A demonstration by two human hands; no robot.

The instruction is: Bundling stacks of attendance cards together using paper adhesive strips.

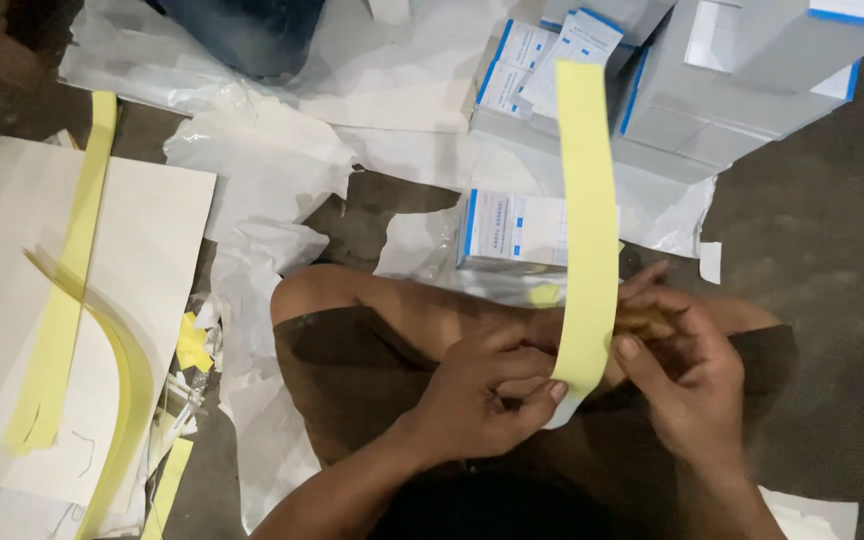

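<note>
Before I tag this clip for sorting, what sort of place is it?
Probably an informal packing or labelling spot on a bare floor. Stacked white-and-blue cartons, loose yellow paper strips on white sheets and crumpled white wrapping lie around, while the left hand and right hand work a yellow strip.

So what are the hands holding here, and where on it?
Both the left hand and right hand pinch the lower end of a long yellow paper strip, which stands upward.

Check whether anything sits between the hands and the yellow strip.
Nothing visible does. The left hand pinches the lower end of the yellow strip, and the right hand touches its right edge. The strip rises freely in front of the white boxes.
</note>
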